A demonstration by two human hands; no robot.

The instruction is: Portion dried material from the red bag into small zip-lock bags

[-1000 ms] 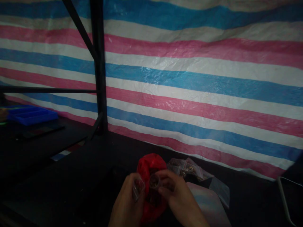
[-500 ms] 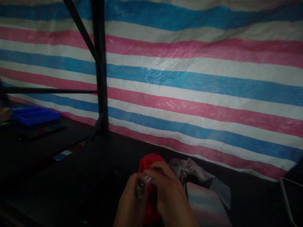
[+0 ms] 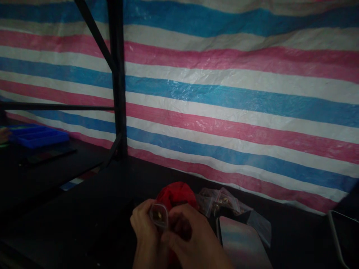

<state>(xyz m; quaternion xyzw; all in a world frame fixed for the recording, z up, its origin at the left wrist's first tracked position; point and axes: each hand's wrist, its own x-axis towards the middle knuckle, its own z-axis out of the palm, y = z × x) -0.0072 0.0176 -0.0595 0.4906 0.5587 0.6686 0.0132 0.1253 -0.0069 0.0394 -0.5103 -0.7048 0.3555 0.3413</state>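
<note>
My left hand point(image 3: 144, 222) is closed around a small clear plastic bag point(image 3: 166, 220), its mouth gaping in a rounded shape toward me. Some gold-coloured bits point(image 3: 159, 215) show inside the bag. My right hand point(image 3: 190, 235) is close against the bag's right edge, fingers bent and thumb apart from them; whether it touches the rim I cannot tell. Behind both hands, and partly hidden by them, is a red plastic bag point(image 3: 176, 192).
Several clear zip bags with small metallic parts point(image 3: 224, 201) lie right of the red bag. A flat, shiny-topped device point(image 3: 242, 243) sits in front of them. A metal-edged frame point(image 3: 338, 239) is far right. At left are a blue tray point(image 3: 39, 136) and a black post point(image 3: 119, 82).
The small bag's mouth has come open and turned toward me. My left hand has shifted left with it, and my right hand's fingers have come away from its top. More of the red bag shows.
</note>
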